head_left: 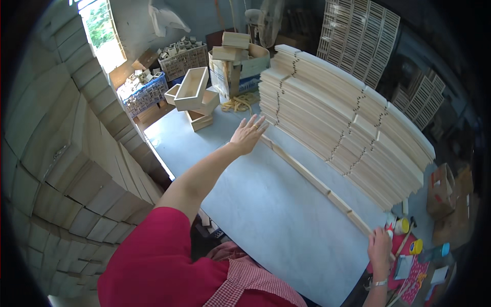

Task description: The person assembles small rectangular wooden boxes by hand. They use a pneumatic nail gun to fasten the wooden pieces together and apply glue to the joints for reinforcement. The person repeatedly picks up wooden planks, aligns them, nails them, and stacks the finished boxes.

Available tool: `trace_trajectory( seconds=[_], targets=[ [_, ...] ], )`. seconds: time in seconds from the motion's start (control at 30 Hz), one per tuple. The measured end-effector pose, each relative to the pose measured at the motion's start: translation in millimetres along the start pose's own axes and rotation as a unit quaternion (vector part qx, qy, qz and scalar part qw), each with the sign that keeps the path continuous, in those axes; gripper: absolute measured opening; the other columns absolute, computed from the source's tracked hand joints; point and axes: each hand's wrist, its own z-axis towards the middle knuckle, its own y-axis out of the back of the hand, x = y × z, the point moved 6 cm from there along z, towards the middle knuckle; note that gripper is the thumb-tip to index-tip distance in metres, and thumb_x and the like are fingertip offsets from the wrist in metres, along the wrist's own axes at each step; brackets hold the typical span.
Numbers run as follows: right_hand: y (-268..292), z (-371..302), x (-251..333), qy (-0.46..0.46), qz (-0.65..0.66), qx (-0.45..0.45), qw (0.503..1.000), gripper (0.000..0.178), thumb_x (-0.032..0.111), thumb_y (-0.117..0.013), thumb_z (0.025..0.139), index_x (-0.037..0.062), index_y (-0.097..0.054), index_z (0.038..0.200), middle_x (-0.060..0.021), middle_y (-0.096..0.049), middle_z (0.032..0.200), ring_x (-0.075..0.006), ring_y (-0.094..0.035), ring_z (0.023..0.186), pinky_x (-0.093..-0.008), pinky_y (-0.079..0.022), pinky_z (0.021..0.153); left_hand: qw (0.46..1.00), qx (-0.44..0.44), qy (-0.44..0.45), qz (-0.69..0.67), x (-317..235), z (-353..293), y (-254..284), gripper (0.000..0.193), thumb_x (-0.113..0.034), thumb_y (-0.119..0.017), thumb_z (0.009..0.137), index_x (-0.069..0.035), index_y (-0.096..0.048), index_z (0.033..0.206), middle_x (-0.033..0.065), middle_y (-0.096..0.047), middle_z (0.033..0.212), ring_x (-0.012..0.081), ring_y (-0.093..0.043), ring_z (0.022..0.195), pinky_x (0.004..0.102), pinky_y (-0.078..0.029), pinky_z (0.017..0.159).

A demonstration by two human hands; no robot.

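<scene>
A tall, narrow window is set in the upper left of the frame, filled with green foliage and white daylight. Beside it, along the top, a grey-blue wall is seen, with a white cloth hung against it. The whole left side is taken up by pale wooden boxes, stacked high. The centre is occupied by a smooth, pale grey table, brightened by a sheen towards its far left corner. At the upper right, slatted panels are stood upright, surrounded by deep shadow.
</scene>
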Motion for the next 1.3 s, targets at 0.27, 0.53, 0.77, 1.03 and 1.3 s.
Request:
trace_trajectory(
  seconds=[0.27, 0.53, 0.77, 1.03, 1.3],
  targets=[
    [11, -79, 16, -0.085, 0.029, -0.001, 0.996, 0.016, 0.006, -0.066, 0.086, 0.0029, -0.056, 0.098, -0.0182, -0.062, 0.089, -0.0413, -0.061, 0.089, -0.0514, -0.046, 0.076, 0.999, 0.035, -0.027, -0.029, -2, 12, -9, 0.062, -0.002, -0.063, 0.085, -0.013, -0.053, 0.145, 0.0091, -0.05, 0.149, 0.0319, -0.034, 0.148, 0.054, -0.031, 0.12],
    [9, -131, 39, -0.083, 0.024, -0.019, 0.996, 0.018, 0.007, -0.067, 0.085, 0.0027, -0.056, 0.099, -0.0209, -0.063, 0.089, -0.0443, -0.063, 0.086, -0.0547, -0.047, 0.073, 0.983, 0.168, -0.071, 0.017, -27, 19, -50, 0.038, -0.007, -0.064, 0.085, -0.017, -0.071, 0.121, 0.0049, -0.064, 0.129, 0.0258, -0.055, 0.127, 0.0473, -0.041, 0.108],
    [-25, -106, 36, -0.188, 0.007, 0.017, 0.982, 0.019, 0.009, -0.065, 0.089, 0.0025, -0.054, 0.103, -0.0243, -0.066, 0.087, -0.0478, -0.066, 0.084, -0.0567, -0.05, 0.072, 0.966, 0.22, -0.137, 0.004, -59, -25, -31, 0.021, -0.03, -0.067, 0.085, -0.015, -0.079, 0.093, 0.0065, -0.073, 0.106, 0.0256, -0.064, 0.112, 0.0433, -0.047, 0.092],
    [-64, -34, 96, -0.088, 0.18, 0.013, 0.98, 0.035, 0.005, -0.06, 0.089, 0.001, -0.062, 0.124, -0.0281, -0.07, 0.095, -0.0484, -0.067, 0.093, -0.0542, -0.053, 0.083, 0.938, 0.293, -0.165, -0.087, -84, -77, -45, 0.031, -0.029, -0.065, 0.082, -0.002, -0.076, 0.093, 0.0185, -0.071, 0.105, 0.037, -0.069, 0.095, 0.0469, -0.057, 0.079],
    [-74, -26, 120, 0.037, 0.254, 0.059, 0.965, 0.034, -0.001, -0.061, 0.086, -0.0024, -0.066, 0.119, -0.028, -0.07, 0.099, -0.0426, -0.07, 0.09, -0.0459, -0.055, 0.08, 0.892, 0.313, -0.196, -0.262, -95, -102, -47, 0.067, -0.014, -0.07, 0.075, -0.016, -0.052, 0.14, 0.0229, -0.067, 0.114, 0.0424, -0.065, 0.107, 0.0519, -0.051, 0.093]
  ],
)
